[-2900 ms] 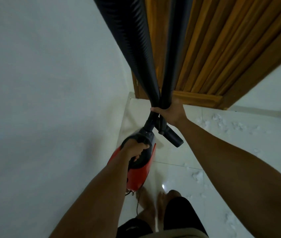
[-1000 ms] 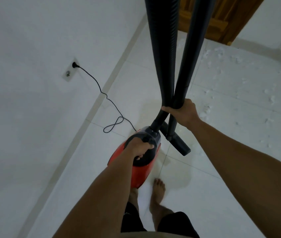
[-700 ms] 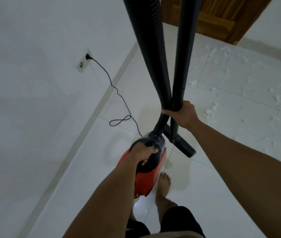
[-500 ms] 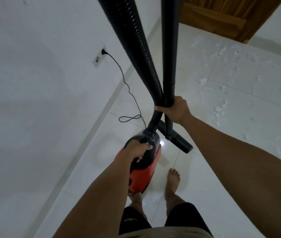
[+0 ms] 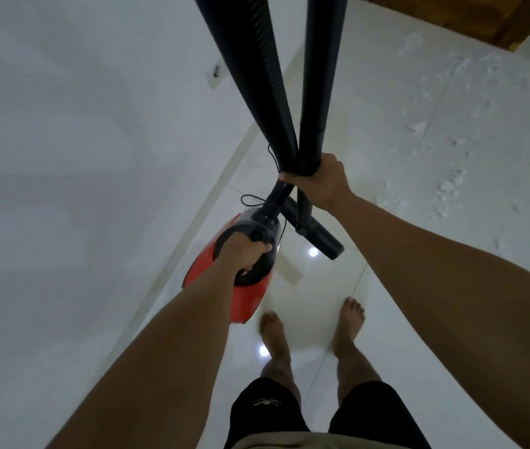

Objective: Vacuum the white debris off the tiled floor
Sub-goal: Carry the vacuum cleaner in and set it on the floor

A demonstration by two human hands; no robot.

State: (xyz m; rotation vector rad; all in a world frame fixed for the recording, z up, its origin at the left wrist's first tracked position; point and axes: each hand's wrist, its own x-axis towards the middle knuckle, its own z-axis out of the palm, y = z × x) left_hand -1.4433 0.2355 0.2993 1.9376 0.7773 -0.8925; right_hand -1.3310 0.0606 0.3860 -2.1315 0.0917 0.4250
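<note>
A red and black vacuum cleaner (image 5: 244, 296) hangs above the floor, carried by its black top handle, which my left hand (image 5: 245, 254) grips. My right hand (image 5: 320, 183) grips the ribbed black hose (image 5: 257, 69) and the smooth black wand (image 5: 320, 69) together where they cross. The floor nozzle (image 5: 318, 236) at the wand's lower end hangs above the tiles. White debris (image 5: 445, 189) lies scattered over the white tiled floor (image 5: 396, 131) to the right and far right.
A white wall (image 5: 78, 157) runs along the left, with a socket (image 5: 215, 76) in it. The black power cord (image 5: 253, 199) loops on the floor behind the vacuum. A wooden door (image 5: 471, 17) stands at the top right. My bare feet (image 5: 309, 332) stand on the tiles.
I have stepped along the wall with the vacuum carried. The door has slid toward the top right edge, and the debris patch now lies to my right. Both grips are unchanged.
</note>
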